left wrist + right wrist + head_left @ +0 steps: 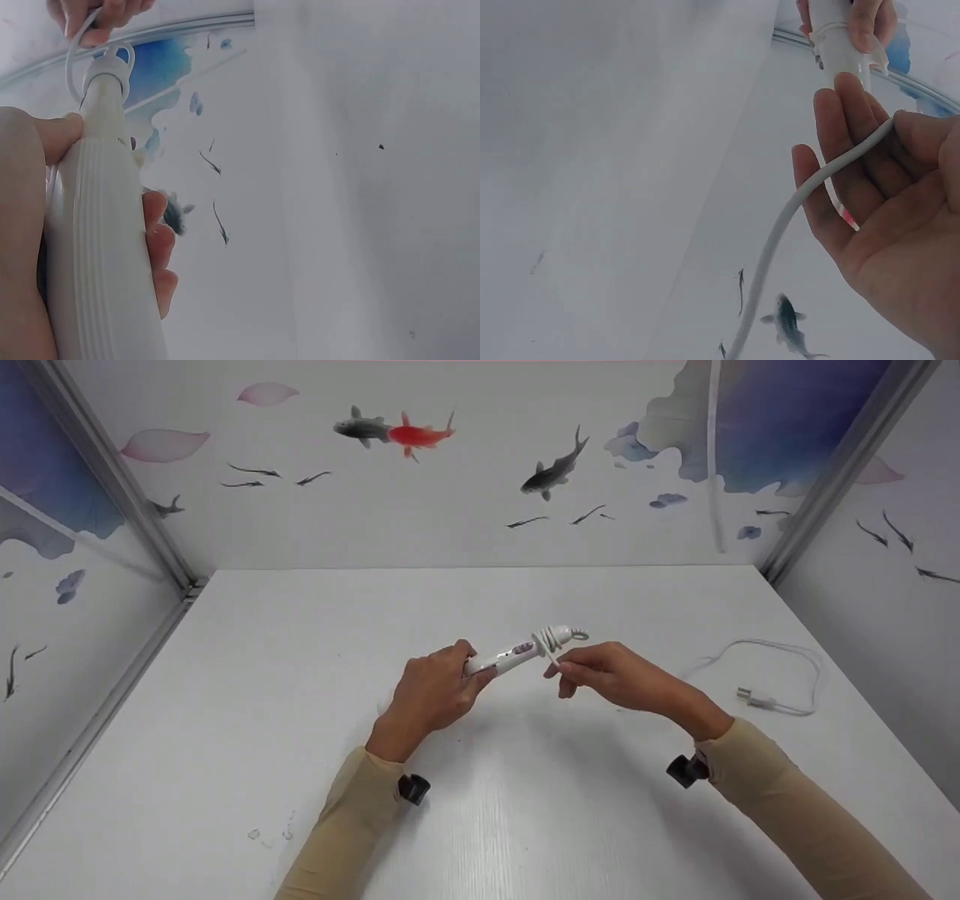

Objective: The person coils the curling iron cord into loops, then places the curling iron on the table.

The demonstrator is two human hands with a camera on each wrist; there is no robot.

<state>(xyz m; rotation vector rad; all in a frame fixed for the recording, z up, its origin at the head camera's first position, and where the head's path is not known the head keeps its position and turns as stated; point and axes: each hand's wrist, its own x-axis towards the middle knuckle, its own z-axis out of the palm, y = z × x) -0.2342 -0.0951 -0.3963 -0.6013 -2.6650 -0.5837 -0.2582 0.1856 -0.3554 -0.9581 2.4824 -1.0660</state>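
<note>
In the head view, a slim white hair straightener [504, 661] is held up over the middle of the table, tilted with its cord end up to the right. My left hand [433, 690] grips its body, thumb along one side and fingers round the other, as the left wrist view shows. Several turns of the white power cord [550, 640] wrap round the handle end, below a looped strain relief [579, 634]. My right hand [619, 679] pinches the cord just beside the turns, between thumb and forefinger. In the right wrist view the cord [780, 225] crosses the spread fingers and hangs down.
The far part of the cord lies in a loose loop at the table's right, ending in a two-pin plug [755, 699]. White panels painted with fish [551, 476] enclose the white table [480, 825] at the back and sides.
</note>
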